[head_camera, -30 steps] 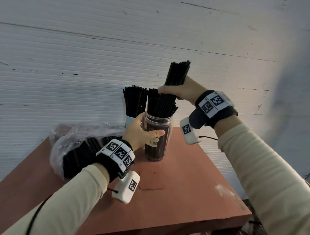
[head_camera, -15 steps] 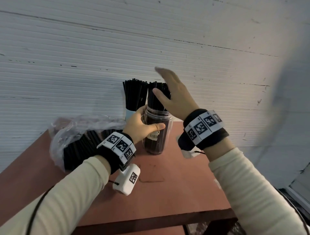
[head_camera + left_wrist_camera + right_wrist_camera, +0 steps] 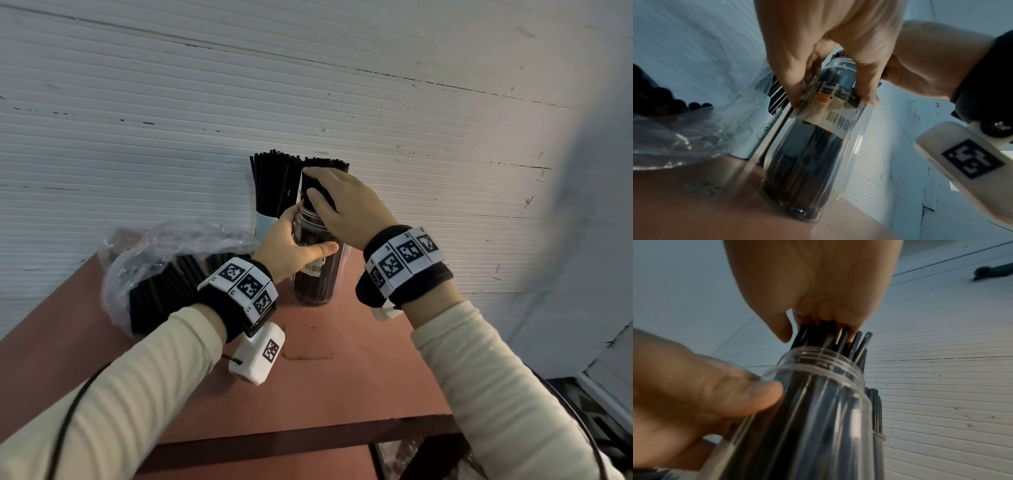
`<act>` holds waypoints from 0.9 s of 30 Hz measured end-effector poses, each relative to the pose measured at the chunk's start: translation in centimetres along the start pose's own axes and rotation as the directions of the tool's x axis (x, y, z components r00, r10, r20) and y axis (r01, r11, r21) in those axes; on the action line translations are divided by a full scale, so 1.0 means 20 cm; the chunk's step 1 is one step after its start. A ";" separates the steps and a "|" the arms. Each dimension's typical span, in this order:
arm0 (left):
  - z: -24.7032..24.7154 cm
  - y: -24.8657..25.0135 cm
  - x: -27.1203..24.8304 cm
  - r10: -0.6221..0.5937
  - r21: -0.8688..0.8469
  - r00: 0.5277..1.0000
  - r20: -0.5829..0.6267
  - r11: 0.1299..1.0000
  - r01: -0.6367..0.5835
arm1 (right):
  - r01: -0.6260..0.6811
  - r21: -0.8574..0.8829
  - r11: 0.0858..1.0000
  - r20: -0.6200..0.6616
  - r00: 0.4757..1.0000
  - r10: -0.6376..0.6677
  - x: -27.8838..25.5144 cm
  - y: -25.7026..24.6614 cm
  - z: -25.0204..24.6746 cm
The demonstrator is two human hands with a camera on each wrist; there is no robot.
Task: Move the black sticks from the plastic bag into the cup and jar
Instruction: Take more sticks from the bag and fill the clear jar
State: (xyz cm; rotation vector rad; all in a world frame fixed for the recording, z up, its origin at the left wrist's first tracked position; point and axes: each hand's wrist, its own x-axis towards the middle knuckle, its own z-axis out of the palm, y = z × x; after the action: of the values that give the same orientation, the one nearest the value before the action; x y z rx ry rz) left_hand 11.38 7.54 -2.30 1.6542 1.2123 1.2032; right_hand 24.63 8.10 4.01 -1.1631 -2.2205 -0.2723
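Since half a second ago the right hand has dropped from above the jar, where it was spread flat, onto the black sticks that stand out of the jar's mouth; a second ago it was still lowering a raised bundle into the jar. Now its palm lies over the stick tops and its fingers and thumb curl round the bundle just above the rim. From the right wrist view the thumb sits at the left of the stick ends and the rest of the hand covers them from above.

Throughout, the left hand has kept its place on the clear plastic jar. It grips the jar's upper part, thumb across the front just above the barcode label and fingers round the far side near the threaded neck. The jar stands upright on the reddish-brown table and is packed with dark sticks down to its base.

Just behind the jar, to its left, stands the pale cup, also filled with upright black sticks, close to the white ribbed wall. Left of the hands on the tabletop lies the crumpled clear plastic bag with more black sticks lying inside it. Both wrists wear black bands with square printed markers and a white camera unit hangs under each.
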 end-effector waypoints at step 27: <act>-0.98 -0.14 -0.42 -0.021 0.658 0.999 -0.046 0.752 0.047 | -0.016 0.058 0.998 0.718 0.696 -0.031 0.05 -0.69 0.58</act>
State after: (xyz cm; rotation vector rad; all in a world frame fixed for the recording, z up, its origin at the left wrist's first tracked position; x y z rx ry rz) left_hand -9.01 0.96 -1.53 2.0966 1.8283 0.8110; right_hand 8.33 5.68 -3.22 -1.3865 -2.8756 0.3233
